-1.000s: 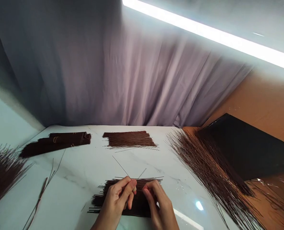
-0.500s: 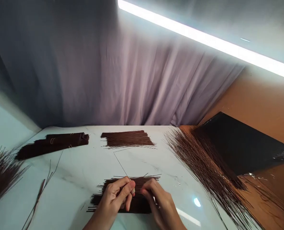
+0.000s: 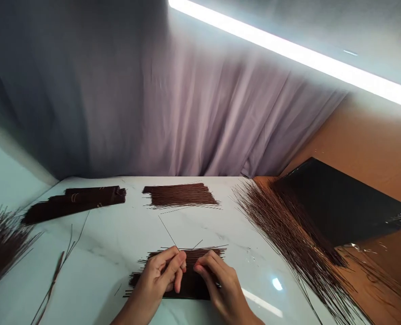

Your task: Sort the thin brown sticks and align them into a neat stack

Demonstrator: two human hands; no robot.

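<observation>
My left hand (image 3: 165, 273) pinches a thin dark brown stick (image 3: 168, 232) between thumb and finger; its length slants up and away to the left. My right hand (image 3: 219, 282) is close by on the right, thumb and fingertips pressed together; what they hold, if anything, is too small to make out. Both hands are over a flat pile of dark brown sticks (image 3: 190, 286), which they partly cover. Another short stick end (image 3: 198, 244) angles up between the hands at the pile's far edge; I cannot tell whether a hand holds it.
Farther back on the white marbled table (image 3: 119, 243) lies another flat stick pile (image 3: 183, 195). Dark tied bundles (image 3: 81, 201) lie back left, with loose sticks (image 3: 54, 280) nearer. A long stick heap (image 3: 291, 239) and a black sheet (image 3: 342, 203) are right; a bristly bundle (image 3: 4, 253) is far left.
My right hand has moved slightly left and up, my left hand slightly left. The pinched stick has shifted a little left with it. The short stick end between them also moved left and up.
</observation>
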